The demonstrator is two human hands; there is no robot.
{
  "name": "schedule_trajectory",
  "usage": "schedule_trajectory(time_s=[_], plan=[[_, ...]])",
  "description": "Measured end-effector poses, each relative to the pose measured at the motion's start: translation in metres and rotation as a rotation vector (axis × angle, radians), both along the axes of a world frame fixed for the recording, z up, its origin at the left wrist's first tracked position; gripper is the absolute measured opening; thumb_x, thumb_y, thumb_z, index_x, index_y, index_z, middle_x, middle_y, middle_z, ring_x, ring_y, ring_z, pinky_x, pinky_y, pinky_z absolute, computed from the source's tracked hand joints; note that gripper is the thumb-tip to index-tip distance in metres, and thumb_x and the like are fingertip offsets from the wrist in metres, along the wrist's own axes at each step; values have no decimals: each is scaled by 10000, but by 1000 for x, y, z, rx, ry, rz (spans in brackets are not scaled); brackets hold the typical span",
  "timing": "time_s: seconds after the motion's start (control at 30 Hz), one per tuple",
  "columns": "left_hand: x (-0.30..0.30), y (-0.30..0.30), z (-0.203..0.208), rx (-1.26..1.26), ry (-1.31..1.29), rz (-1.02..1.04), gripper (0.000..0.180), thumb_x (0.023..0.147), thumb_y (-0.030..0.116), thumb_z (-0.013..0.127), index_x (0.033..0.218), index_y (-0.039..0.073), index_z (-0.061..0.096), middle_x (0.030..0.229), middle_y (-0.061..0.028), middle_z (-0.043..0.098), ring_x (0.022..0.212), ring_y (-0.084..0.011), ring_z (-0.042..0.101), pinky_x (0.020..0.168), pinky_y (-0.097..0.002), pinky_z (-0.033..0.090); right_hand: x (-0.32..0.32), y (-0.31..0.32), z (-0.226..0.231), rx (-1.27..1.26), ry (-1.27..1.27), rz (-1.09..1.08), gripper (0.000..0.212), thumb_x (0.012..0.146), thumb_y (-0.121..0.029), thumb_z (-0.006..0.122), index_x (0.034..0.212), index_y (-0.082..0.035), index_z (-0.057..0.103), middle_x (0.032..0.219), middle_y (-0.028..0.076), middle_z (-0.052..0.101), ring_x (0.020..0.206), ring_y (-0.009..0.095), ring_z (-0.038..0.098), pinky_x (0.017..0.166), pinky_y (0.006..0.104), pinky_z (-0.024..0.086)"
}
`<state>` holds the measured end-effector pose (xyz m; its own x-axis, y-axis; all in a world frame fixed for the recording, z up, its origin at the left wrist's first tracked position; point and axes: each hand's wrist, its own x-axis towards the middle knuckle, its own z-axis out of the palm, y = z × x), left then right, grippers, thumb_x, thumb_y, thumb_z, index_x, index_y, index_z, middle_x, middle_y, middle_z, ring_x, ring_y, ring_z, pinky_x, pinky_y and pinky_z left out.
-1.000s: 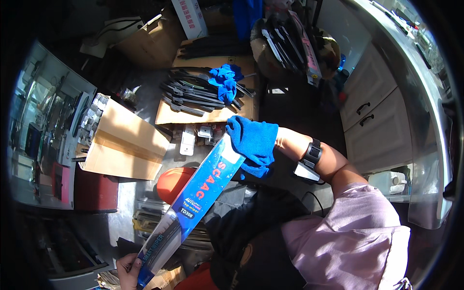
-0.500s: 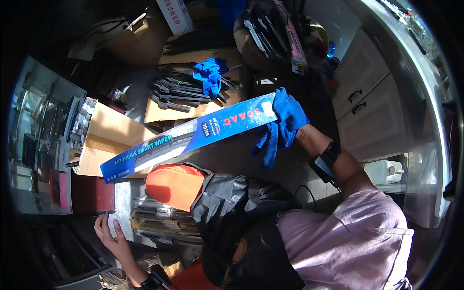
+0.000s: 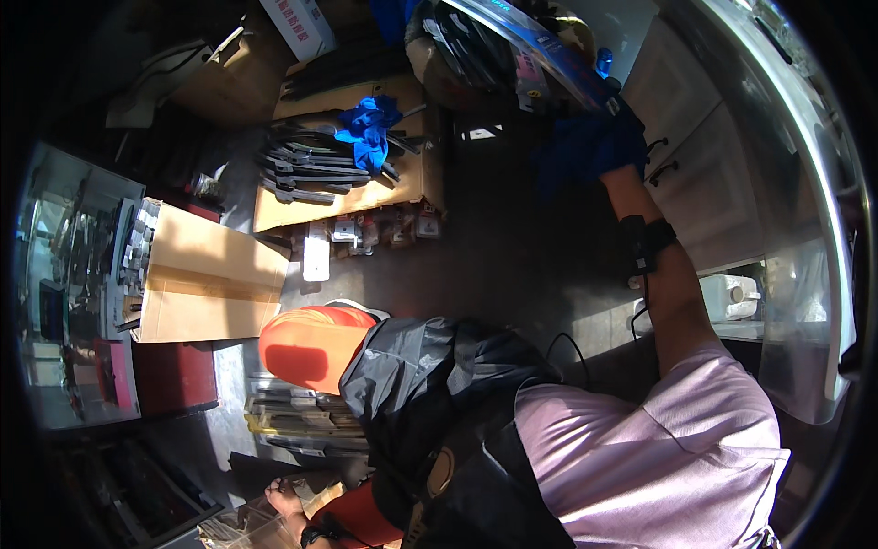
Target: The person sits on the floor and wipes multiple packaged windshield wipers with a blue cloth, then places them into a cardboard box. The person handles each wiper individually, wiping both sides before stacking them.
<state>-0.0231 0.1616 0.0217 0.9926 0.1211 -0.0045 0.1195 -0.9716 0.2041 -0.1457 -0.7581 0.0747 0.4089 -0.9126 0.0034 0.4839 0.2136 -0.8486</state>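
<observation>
My right arm reaches to the far right, where my right hand (image 3: pixel 624 156), mostly hidden in shadow, is closed at the lower end of a long blue wiper blade box (image 3: pixel 560 59). A blue cloth (image 3: pixel 581 151) is bunched about that hand. The box slants up and left over a pile of dark wiper blades (image 3: pixel 466 46). Low at the left, my left hand (image 3: pixel 285 499) has its fingers curled beside a dark flat piece and clear plastic packages (image 3: pixel 251 526). What those fingers hold cannot be made out.
Wiper arms (image 3: pixel 306 165) and another blue cloth (image 3: pixel 368 133) lie on a cardboard sheet (image 3: pixel 302 212). An open carton (image 3: pixel 215 270) stands left, near a glass case (image 3: pixel 73 284). Stacked packages (image 3: pixel 306 412) lie beside my orange-covered knee. A white cabinet (image 3: pixel 704 174) borders the right.
My right hand has carried the wiper blade box up and right, from across the middle to above the pile. My left hand has moved down and right, its spread fingers now curled.
</observation>
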Motion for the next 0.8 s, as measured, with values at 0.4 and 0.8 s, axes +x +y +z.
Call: schedule_trajectory(time_s=[0.4,0.8], plan=[[-20,37,-29,-393,63,202,178,811,16,645,971,-61,624,938,-116,680,852,-192,638,796,-301,486,47,4,0,-3,8,-50,392,952,-335,458,1205,-39,512,1171,155,567,1080,272,555,964,418,430],[-27,28,-27,-372,161,140,136,816,-18,606,941,-54,646,882,-59,662,768,-152,589,747,-282,482,62,28,-9,76,-61,20,429,972,-369,398,1235,-44,494,1217,168,550,1131,283,531,1017,439,388]])
